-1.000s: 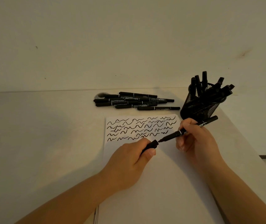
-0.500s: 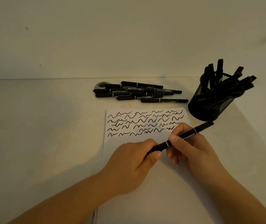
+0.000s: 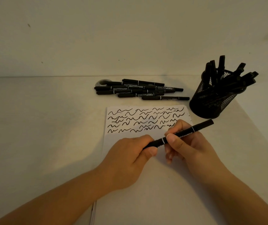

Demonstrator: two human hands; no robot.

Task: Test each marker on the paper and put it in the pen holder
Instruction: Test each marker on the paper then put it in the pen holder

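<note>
Both hands grip marker (image 3: 180, 136) over paper (image 3: 146, 192) — pen holder (image 3: 211, 103) near.

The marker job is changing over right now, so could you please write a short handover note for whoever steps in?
Left hand grips the cap end of the marker; right hand pinches its barrel, over the paper.
Done: rows of test squiggles fill the top of the paper; many markers stand in the pen holder.
Left: put this capped marker in the holder, then test the pile of markers lying behind the paper.
</note>
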